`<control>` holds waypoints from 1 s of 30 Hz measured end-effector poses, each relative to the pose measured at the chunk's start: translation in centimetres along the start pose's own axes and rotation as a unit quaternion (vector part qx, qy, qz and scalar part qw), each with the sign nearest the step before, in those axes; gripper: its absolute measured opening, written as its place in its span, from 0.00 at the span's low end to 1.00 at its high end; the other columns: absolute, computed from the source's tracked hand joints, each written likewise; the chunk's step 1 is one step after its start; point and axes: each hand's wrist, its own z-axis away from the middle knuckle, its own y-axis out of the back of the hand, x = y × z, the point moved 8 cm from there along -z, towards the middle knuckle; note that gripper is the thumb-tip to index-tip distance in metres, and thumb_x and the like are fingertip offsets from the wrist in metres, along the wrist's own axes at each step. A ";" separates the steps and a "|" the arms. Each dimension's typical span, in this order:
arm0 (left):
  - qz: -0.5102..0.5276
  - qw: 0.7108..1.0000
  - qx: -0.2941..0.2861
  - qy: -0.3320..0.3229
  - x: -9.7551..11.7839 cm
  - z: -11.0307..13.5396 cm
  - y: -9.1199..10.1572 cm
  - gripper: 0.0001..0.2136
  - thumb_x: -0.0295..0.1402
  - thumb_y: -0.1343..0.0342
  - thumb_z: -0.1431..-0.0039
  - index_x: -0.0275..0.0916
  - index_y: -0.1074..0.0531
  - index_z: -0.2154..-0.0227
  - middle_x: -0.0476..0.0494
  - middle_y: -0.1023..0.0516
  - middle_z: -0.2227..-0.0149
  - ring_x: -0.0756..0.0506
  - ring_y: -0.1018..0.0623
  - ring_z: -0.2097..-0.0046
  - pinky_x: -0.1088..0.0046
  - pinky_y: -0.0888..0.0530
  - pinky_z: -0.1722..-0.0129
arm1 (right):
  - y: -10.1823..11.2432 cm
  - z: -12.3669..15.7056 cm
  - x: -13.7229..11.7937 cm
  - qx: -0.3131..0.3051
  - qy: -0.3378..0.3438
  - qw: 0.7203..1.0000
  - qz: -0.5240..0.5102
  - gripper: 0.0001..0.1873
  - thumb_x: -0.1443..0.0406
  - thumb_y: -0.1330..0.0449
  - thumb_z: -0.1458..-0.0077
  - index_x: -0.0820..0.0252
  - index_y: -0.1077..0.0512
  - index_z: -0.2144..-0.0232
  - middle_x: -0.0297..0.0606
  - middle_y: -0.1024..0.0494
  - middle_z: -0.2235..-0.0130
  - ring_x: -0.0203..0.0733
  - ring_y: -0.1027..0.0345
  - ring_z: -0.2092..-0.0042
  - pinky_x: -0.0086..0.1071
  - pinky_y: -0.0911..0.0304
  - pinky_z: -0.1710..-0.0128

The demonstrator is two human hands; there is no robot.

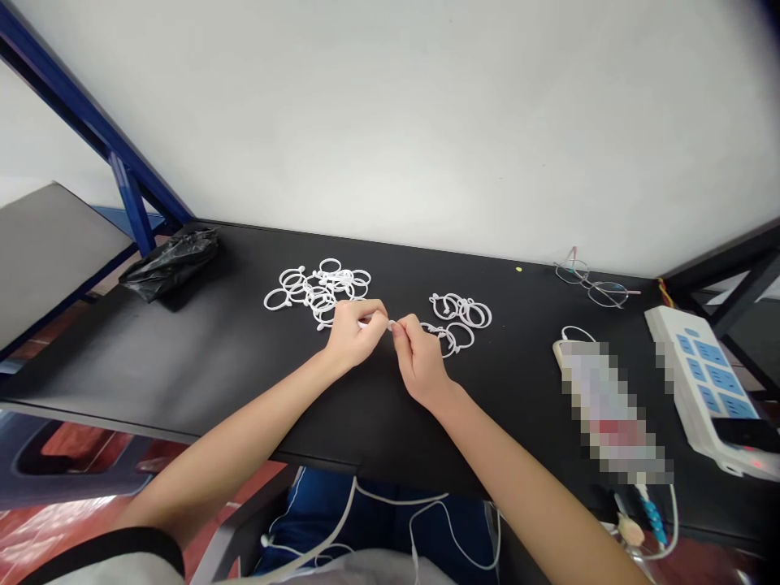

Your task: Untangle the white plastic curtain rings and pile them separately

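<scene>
My left hand and my right hand meet above the middle of the black table. Both are closed, pinching a small white ring between them; fingers cover most of it. Just behind and left of my left hand lies a larger heap of thin white rings, some with little knobs at their ends. A smaller group of similar white rings is beside my right hand, partly hidden by it.
On the black table, a crumpled black plastic bag lies far left. At right are eyeglasses, a blurred phone with a cable, and a white power strip. A white wall rises behind. White cords hang over my lap.
</scene>
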 end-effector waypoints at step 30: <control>0.206 0.964 0.148 0.080 -4.3 -1.2 1.8 0.17 0.46 0.46 0.41 0.38 0.31 0.75 0.55 0.41 0.85 0.54 0.39 0.82 0.78 0.41 0.80 | 5.2 3.9 -1.7 0.170 0.194 0.959 0.118 0.21 0.72 0.48 0.40 0.56 0.49 0.82 0.26 0.50 0.82 0.31 0.56 0.80 0.31 0.55 0.79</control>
